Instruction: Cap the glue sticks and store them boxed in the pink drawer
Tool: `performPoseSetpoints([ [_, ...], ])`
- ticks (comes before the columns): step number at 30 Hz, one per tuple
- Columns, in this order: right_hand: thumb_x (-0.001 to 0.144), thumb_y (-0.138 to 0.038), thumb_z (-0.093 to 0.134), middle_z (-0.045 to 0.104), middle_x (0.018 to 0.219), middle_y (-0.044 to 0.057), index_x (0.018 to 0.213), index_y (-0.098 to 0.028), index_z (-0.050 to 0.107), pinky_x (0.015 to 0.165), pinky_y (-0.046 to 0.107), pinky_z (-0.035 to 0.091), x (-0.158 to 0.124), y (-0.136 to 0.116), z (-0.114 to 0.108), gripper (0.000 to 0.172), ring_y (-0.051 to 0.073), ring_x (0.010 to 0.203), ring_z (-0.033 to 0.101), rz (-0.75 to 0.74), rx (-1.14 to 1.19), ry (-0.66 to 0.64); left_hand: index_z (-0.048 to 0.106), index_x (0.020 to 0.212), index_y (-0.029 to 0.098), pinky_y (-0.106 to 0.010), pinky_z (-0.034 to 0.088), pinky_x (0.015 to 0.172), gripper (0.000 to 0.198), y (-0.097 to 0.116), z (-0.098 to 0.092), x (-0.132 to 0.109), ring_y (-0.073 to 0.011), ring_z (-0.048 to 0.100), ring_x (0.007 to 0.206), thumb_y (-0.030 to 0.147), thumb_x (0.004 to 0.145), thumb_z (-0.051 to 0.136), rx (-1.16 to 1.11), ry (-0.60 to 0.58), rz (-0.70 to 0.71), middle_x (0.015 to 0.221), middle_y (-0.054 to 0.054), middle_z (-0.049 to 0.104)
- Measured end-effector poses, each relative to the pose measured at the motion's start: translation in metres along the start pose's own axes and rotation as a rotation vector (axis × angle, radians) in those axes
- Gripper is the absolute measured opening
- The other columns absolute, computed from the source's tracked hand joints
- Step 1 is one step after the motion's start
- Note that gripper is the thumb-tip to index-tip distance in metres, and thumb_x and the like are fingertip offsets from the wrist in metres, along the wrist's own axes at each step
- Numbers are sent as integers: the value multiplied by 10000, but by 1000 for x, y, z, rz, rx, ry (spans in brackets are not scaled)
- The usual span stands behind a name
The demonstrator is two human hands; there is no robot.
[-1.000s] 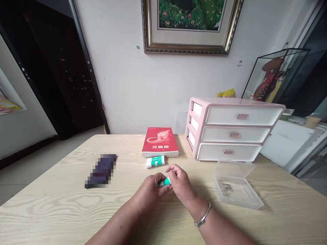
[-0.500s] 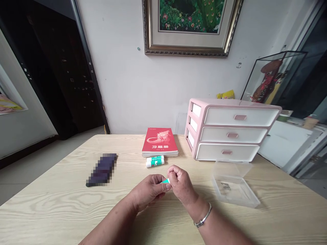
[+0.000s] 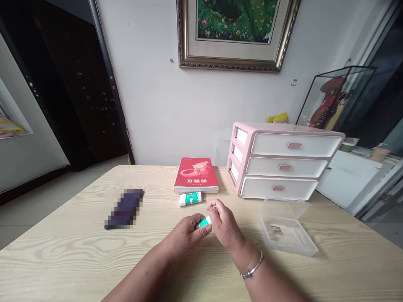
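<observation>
Glue stick (image 3: 204, 222) gripped in both hands above mid-table (image 3: 78, 251).
Left hand (image 3: 185, 233) clasped the body while the right hand (image 3: 225, 226) pinched its end, seemingly twisting it, which called for a firm, steady hold. A second stick (image 3: 190, 199) and a book (image 3: 195, 174) lay at 12 o'clock, drawers (image 3: 277, 163) at 1 and a clear box (image 3: 288, 230) at 3; none stood in the way.

both hands wrap the glue stick (image 3: 204, 222), leaving only a green and white strip showing. the dark flat thing (image 3: 124, 209) is blurred out, and the framed picture (image 3: 236, 33) is cut off at the top edge.
</observation>
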State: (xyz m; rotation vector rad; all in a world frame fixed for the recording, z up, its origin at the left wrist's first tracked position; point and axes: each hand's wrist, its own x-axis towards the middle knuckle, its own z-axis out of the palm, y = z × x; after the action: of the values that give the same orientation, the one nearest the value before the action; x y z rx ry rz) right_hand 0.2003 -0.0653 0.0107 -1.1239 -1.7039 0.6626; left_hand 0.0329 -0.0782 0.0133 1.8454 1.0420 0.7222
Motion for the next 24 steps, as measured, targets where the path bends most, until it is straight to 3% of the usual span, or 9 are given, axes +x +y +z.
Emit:
performPoseSetpoints([
  [3,901,-424,439,544,637,-25,807,-208,551,560,239,361,8,11,8,261,143,605,490,213,10,-44,579,938,192,-252,370,615,279,-2,4,3,-173,591,712,459,913,502,432,183,43,815,-25,659],
  [7,839,-371,465,567,652,-12,761,-206,568,562,242,370,10,19,23,210,151,631,509,371,66,-8,609,1027,207,-291,404,687,236,0,9,3,-249,661,838,384,921,493,661,178,14,984,-79,707],
  [10,766,-265,428,528,601,-27,752,-208,577,520,237,351,8,14,28,160,143,570,478,376,108,38,617,1036,208,-279,400,676,265,1,9,2,-230,648,802,414,917,499,565,156,12,938,-67,705],
  [13,725,-243,410,480,554,-37,681,-209,555,504,236,333,9,10,19,156,135,535,439,265,148,70,599,910,186,-240,358,603,320,5,3,-2,-159,556,677,493,901,510,321,96,18,775,-9,632],
  [17,782,-281,383,377,501,-62,740,-219,546,480,243,296,17,15,-8,179,136,486,386,215,209,284,538,829,180,-215,311,551,404,12,-9,-9,-104,402,594,562,919,442,43,32,-15,669,47,469],
  [19,840,-328,384,436,539,-55,873,-219,570,505,251,329,21,21,-17,218,150,512,437,230,164,344,553,902,185,-215,339,585,380,11,-12,-9,-111,419,631,547,925,439,37,80,-8,711,40,492],
  [24,922,-420,386,665,853,61,1062,-208,550,704,317,427,26,38,-16,302,222,781,611,209,-238,209,602,1018,205,-253,404,695,261,-10,-9,5,-170,555,781,420,897,517,339,209,6,891,-11,627],
])
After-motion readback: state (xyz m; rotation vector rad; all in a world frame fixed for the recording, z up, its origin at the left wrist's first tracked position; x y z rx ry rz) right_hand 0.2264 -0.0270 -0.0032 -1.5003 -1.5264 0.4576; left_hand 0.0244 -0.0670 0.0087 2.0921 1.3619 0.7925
